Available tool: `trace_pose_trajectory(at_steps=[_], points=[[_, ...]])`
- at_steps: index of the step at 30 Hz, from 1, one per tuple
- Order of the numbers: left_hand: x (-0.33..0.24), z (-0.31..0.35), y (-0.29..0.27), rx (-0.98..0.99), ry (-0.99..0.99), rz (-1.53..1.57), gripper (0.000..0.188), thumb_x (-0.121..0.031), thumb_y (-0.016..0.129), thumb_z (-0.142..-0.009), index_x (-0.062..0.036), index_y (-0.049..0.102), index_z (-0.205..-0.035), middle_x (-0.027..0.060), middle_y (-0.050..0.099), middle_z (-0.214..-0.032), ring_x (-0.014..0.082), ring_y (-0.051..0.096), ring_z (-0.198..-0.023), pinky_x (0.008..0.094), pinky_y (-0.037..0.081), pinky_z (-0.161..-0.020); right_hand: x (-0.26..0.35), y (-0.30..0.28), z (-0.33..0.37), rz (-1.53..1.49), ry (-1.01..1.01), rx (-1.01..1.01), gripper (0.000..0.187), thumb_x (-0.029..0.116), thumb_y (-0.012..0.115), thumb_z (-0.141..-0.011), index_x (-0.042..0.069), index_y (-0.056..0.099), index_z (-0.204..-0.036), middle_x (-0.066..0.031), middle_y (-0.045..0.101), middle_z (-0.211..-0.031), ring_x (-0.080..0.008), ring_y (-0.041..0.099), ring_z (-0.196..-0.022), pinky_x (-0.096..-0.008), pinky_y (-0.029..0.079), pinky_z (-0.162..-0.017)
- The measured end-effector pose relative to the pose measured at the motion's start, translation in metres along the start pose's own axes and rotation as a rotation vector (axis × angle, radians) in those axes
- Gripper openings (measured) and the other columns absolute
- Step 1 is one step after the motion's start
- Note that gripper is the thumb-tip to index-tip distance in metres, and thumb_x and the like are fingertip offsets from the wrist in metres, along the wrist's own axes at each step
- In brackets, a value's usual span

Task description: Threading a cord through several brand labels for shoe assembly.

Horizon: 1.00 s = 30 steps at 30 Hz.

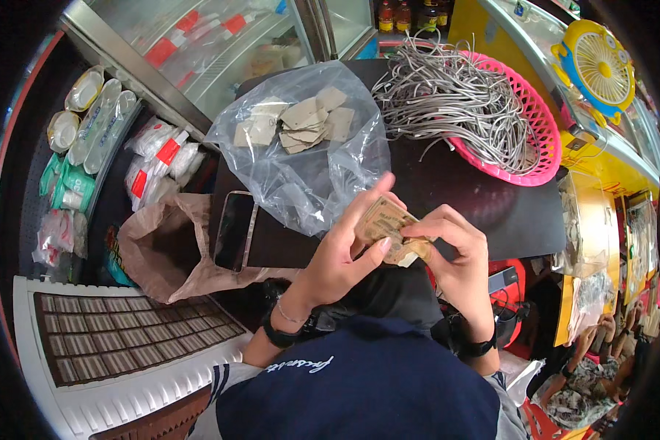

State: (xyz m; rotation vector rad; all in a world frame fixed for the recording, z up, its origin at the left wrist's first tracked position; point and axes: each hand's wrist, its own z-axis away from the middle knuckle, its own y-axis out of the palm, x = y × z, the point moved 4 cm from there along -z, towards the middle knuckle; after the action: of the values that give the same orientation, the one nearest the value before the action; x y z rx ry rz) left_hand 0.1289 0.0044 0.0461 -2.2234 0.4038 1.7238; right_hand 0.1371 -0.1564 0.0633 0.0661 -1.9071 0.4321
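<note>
Left hand (341, 253) half-open, cradling card stack (383, 220), thumb on top; right hand (460, 253) curled, pinching stack's near-right edge. From stack: phone (232, 231), 9 o'clock; plastic bag (275, 172), 10–11; pink basket (548, 143), 1–2.

My smooth black desk (447, 198) carries, in front of me, a crumpled clear plastic bag (271, 172) with small flat grey-beige cards (303, 116); to my right, a round pink lattice basket (549, 147) heaped with silvery cords (462, 103); to my left, a dark-screened rectangular phone (235, 229).
</note>
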Motion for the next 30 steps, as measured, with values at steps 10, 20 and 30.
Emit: trace_pose_trajectory(at_steps=[10,20,30], points=[[0.011,0.007,0.010,-0.382,0.278,0.254,0.062,0.008,0.052,-0.087,-0.0072,0.021,-0.137,0.0140,0.047,-0.121,0.0171,0.053,-0.107,0.0312,0.046,-0.090,-0.017,0.008,-0.004,-0.226,-0.011,-0.098,0.016,-0.003,0.059,-0.082,0.001,0.066,-0.096,-0.0103,0.059,-0.102,-0.0179,0.056,-0.095,-0.0289,0.044,-0.084],[0.001,0.010,-0.008,-0.402,0.085,-0.121,0.031,0.001,0.055,-0.088,0.0001,0.054,-0.118,0.0119,0.053,-0.115,0.0186,0.056,-0.104,0.0284,0.048,-0.086,-0.082,-0.019,-0.035,-0.084,0.097,-0.325,0.035,0.013,0.046,-0.096,0.008,0.048,-0.130,-0.0084,0.040,-0.131,-0.0144,0.051,-0.104,-0.0264,0.043,-0.087],[-0.004,0.013,-0.018,-0.403,0.065,-0.109,0.033,0.000,0.056,-0.086,-0.0017,0.055,-0.118,0.0115,0.053,-0.116,0.0183,0.056,-0.105,0.0277,0.049,-0.084,-0.082,-0.025,-0.043,0.061,0.029,-0.440,0.032,0.010,0.048,-0.094,0.006,0.051,-0.126,-0.0071,0.051,-0.125,-0.0135,0.055,-0.098,-0.0245,0.043,-0.081]])
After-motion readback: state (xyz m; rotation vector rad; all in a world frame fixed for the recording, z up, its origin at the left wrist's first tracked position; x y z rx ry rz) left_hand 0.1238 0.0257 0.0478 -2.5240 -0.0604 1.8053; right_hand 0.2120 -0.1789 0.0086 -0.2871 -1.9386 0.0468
